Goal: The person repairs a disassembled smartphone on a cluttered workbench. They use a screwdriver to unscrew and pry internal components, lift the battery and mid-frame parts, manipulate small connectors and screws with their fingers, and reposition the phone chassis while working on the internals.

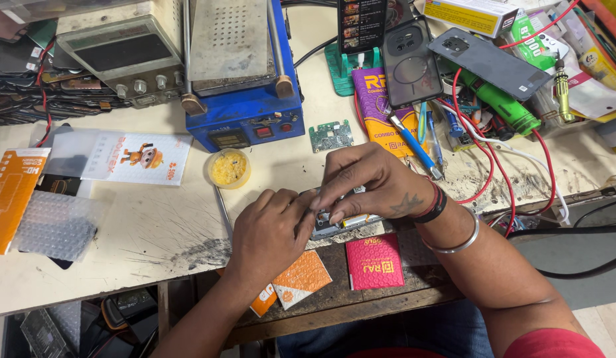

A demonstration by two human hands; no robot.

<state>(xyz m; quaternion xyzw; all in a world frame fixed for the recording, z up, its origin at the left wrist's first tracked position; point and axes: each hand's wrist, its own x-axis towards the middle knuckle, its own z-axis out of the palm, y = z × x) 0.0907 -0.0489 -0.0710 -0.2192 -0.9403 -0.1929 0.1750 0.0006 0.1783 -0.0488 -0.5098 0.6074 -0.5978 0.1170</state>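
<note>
Hands (281, 229) (371, 182) pinch flat, rectangular opened phone (334, 225) on scuffed worktable (155, 225).

Scratched matt bench (155, 232) — glossy red packet (375, 262)

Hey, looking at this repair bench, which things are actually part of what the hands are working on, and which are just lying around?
In hand:
- left hand steadying the opened phone
- right hand pressing fingertips onto it

Lying about:
- small green circuit board
- round tub of yellow paste
- blue heating machine
- two phone back covers
- pink packet
- red wires
</note>
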